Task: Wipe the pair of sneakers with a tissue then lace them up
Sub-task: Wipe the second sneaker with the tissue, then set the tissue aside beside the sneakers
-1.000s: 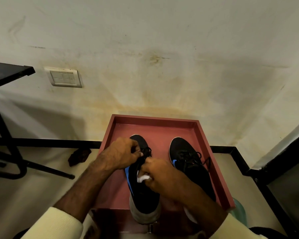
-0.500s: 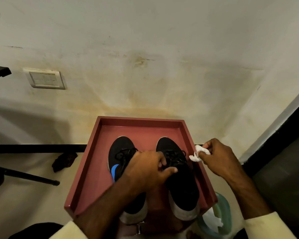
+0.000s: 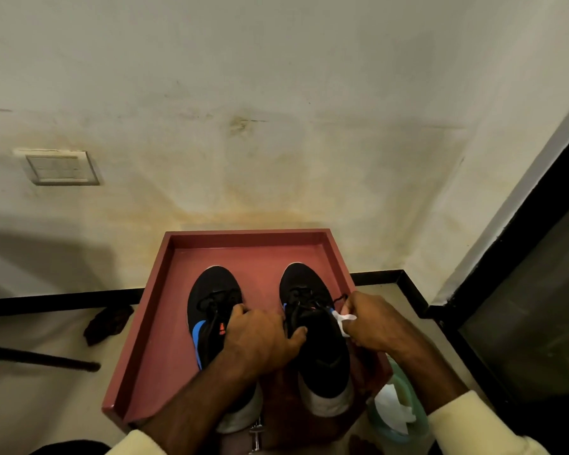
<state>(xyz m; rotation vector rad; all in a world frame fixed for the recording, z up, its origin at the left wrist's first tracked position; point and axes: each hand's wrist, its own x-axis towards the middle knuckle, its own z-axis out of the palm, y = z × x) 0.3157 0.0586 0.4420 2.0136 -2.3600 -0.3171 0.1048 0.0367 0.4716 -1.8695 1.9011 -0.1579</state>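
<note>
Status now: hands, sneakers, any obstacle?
Left hand: fingers curled on left sneaker, thumb on right sneaker. Right hand pinches tissue at right sneaker's side. Nothing blocking.

Left hand (image 3: 260,334) grips the sneakers (image 3: 324,359); right hand (image 3: 373,323) pinches a tissue (image 3: 343,320).

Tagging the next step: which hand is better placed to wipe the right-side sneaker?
Right hand: it holds the tissue beside that sneaker; left hand has none.

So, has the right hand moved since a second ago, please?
Yes. The right hand, pinching the tissue, crossed the tray rightward, from the left sneaker to the right sneaker's outer side.
</note>
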